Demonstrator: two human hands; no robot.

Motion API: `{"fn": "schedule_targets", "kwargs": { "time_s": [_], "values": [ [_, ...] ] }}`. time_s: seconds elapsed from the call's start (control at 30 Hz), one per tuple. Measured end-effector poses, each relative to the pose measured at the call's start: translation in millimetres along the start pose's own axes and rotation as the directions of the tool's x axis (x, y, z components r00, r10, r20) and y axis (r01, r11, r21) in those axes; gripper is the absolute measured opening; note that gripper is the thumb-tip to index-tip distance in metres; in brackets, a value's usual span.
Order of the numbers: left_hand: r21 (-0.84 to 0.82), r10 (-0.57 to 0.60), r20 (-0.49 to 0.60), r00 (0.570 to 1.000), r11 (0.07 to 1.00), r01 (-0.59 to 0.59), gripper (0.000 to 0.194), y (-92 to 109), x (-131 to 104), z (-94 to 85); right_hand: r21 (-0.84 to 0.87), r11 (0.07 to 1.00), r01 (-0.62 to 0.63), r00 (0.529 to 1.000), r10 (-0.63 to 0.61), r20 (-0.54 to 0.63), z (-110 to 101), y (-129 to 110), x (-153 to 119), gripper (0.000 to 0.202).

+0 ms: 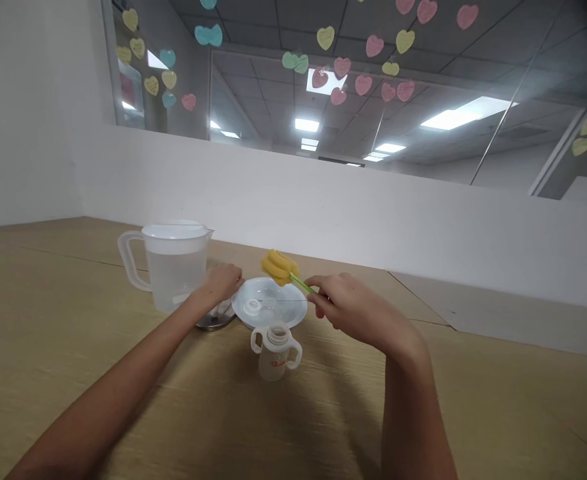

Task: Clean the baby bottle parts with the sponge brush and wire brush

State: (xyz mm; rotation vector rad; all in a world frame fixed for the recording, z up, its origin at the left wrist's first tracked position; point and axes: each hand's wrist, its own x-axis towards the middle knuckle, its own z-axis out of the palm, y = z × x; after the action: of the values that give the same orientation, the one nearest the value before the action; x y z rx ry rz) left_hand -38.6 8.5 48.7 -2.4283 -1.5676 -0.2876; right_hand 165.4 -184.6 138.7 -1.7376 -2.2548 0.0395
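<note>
In my right hand I grip the green handle of a bottle brush with a yellow sponge head. The sponge is held above the far rim of a translucent white bowl. A small white ring-shaped piece lies in the bowl. My left hand is closed at the bowl's left rim and appears to hold it; its fingertips are partly hidden. Beneath that hand a round metal dish shows in part. A baby bottle with two side handles and an uncovered mouth stands upright in front of the bowl.
A large lidded plastic pitcher with clear liquid stands behind my left forearm, its handle to the left. The wooden table meets a white wall at the back. Heart-shaped notes stick to the window above.
</note>
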Motion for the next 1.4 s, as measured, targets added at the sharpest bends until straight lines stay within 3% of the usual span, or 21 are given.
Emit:
{"fn": "schedule_targets", "kwargs": {
  "time_s": [0.1, 0.2, 0.37, 0.77, 1.0, 1.1, 1.23, 1.33, 1.4],
  "values": [
    [-0.044, 0.143, -0.043, 0.989, 0.988, -0.145, 0.031, 21, -4, -0.6, 0.011, 1.0, 0.013, 1.0, -0.012, -0.014, 0, 0, 0, 0.022],
    [-0.087, 0.293, -0.035, 0.955, 0.951, -0.295, 0.029, 39, -9, 10.1, 0.016, 1.0, 0.013, 1.0, -0.013, -0.015, 0, 0, 0, 0.022],
    [-0.18, 0.455, -0.022, 0.89, 0.874, -0.452, 0.034, 48, -9, 34.3, 0.013, 1.0, 0.012, 1.0, -0.012, -0.02, 0, 0, -1, 0.021],
    [-0.307, 0.44, 0.077, 0.895, 0.864, -0.398, 0.034, 50, 3, 40.0, 0.0, 1.0, 0.012, 1.0, -0.012, -0.026, 0, 2, 1, 0.022],
    [-0.384, 0.461, 0.025, 0.887, 0.824, -0.417, 0.035, 44, 4, 29.0, 0.008, 1.0, -0.006, 1.0, 0.006, -0.024, -1, 7, 0, 0.022],
    [-0.485, 0.414, -0.047, 0.909, 0.787, -0.383, 0.039, 36, 7, 19.0, -0.01, 0.999, -0.037, 0.999, 0.037, -0.035, -1, 10, 0, 0.021],
    [-0.75, 0.203, -0.087, 0.975, 0.631, -0.198, 0.051, 25, 12, 4.8, -0.03, 0.997, -0.071, 0.997, 0.07, -0.038, 0, 15, 1, 0.02],
    [-0.919, 0.064, -0.067, 0.996, 0.384, -0.086, 0.057, 21, 12, -6.6, -0.036, 0.997, -0.072, 0.997, 0.071, -0.031, 0, 15, 1, 0.02],
    [-0.977, 0.035, -0.033, 0.999, 0.209, -0.04, 0.056, 22, 10, -14.0, -0.031, 0.998, -0.06, 0.998, 0.06, -0.024, 0, 13, 1, 0.021]
  ]
}}
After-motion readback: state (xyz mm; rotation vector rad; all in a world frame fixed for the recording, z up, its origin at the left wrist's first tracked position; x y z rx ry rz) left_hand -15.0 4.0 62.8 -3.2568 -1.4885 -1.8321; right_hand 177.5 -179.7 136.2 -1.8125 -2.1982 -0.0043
